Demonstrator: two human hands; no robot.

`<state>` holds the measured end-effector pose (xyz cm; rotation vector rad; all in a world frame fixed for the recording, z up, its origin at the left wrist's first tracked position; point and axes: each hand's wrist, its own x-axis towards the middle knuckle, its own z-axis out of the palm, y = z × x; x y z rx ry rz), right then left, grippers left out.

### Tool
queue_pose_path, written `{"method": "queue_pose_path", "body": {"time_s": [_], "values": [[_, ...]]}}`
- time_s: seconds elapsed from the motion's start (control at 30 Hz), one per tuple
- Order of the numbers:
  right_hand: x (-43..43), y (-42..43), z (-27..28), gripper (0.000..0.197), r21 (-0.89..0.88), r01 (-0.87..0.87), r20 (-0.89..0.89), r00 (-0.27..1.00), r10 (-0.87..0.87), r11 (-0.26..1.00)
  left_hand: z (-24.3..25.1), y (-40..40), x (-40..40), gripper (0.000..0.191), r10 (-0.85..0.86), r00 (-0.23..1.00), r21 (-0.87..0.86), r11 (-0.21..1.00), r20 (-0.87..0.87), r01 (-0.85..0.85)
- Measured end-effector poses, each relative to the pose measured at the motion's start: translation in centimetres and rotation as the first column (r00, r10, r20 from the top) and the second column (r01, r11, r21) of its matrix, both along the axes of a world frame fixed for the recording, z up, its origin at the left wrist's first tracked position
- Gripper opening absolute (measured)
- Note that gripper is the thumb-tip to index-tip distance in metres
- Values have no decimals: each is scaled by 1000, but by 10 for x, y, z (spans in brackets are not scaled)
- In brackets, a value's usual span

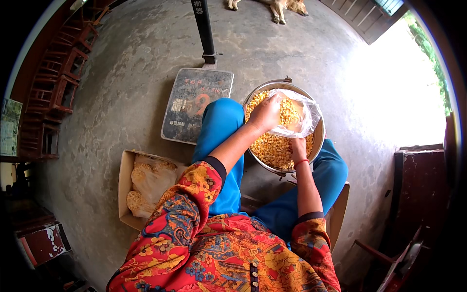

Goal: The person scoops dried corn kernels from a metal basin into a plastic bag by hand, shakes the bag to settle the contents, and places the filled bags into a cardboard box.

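A metal bucket (254, 155) of yellow corn kernels (271, 149) stands between my knees. Over it hangs a clear plastic bag (311, 118) with some kernels in its open mouth. The bag's left edge is pinched in my left hand (265, 112). My right hand (298, 147), with a red cord at the wrist, reaches into the bucket beside the bag's near edge. Its fingers are mostly hidden by the bag and kernels, so their grip does not show.
A platform scale (182, 109) with a black post (204, 29) lies left of the bucket. A cardboard box (126, 175) holds bagged corn (149, 182); another box (339, 215) stands at right. Wooden chairs (65, 95) line the left wall. A dog (279, 7) lies ahead.
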<state>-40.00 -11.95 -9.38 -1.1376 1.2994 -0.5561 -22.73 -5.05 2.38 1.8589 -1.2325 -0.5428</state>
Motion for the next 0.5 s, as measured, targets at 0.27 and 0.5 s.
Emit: {"method": "queue_pose_path", "body": {"time_s": [0.27, 0.5], "values": [[-13, -25, 28, 17, 411, 118, 430, 849, -306, 904, 1, -6, -3, 56, -71, 995, 97, 992, -66, 77], [-5, -41, 87, 20, 264, 17, 789, 571, -226, 964, -29, -7, -4, 59, 0, 1000, 74, 997, 31, -3]]}}
